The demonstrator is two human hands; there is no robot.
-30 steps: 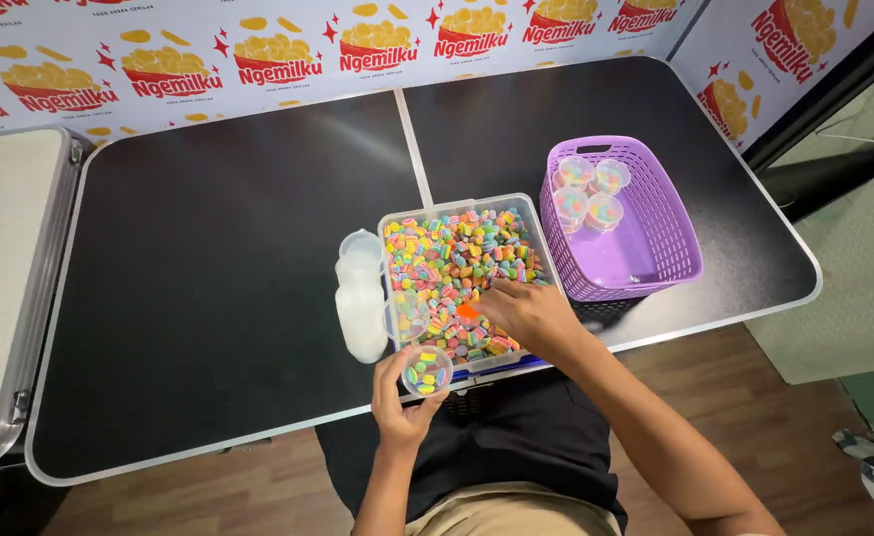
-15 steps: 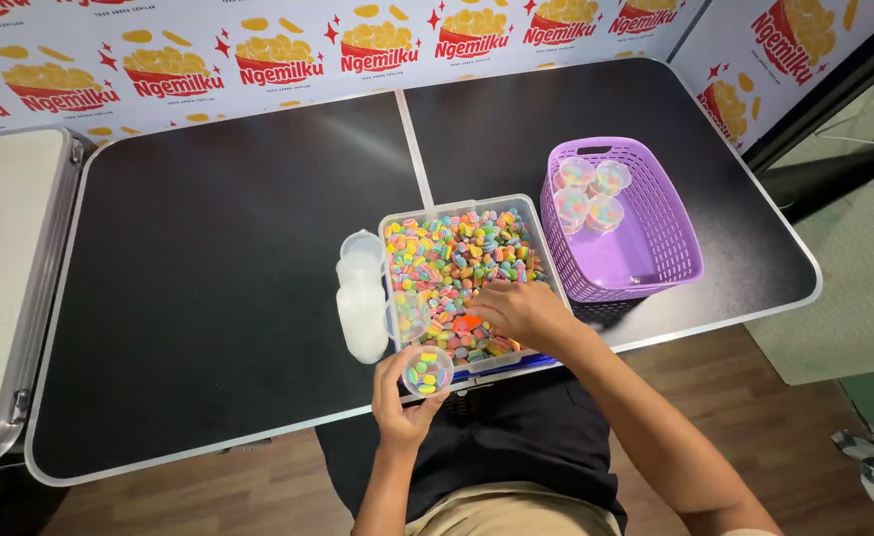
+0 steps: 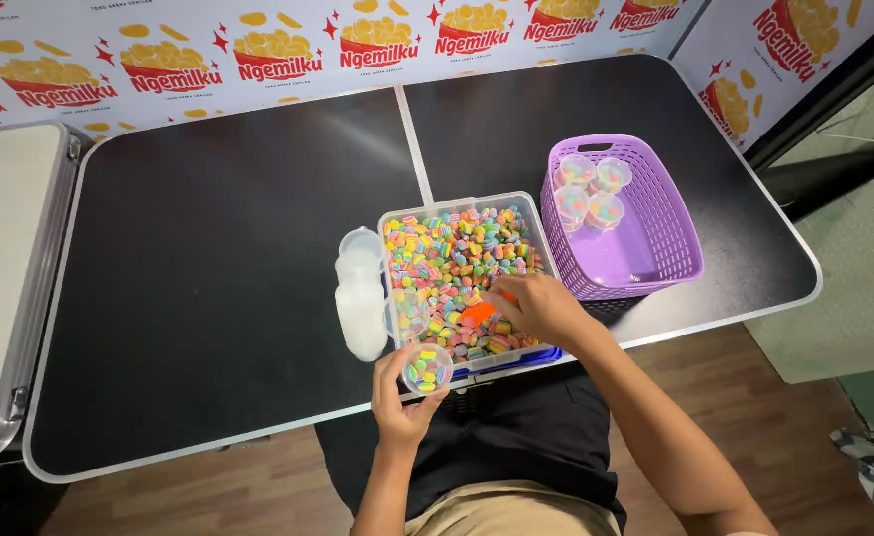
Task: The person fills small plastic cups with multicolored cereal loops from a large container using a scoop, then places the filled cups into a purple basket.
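The left hand (image 3: 402, 402) held a small clear cup (image 3: 426, 366) of coloured candies at the near edge of the black worktop (image 3: 209, 298), its grip closed around the cup. The right hand (image 3: 541, 308) gripped an orange scoop (image 3: 479, 312) inside the clear candy bin (image 3: 457, 260), beside a purple basket (image 3: 655, 248) of filled cups.

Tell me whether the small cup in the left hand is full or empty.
Partly full. The small clear cup, held upright by the left hand, shows colourful candy pieces inside, seemingly below the rim.
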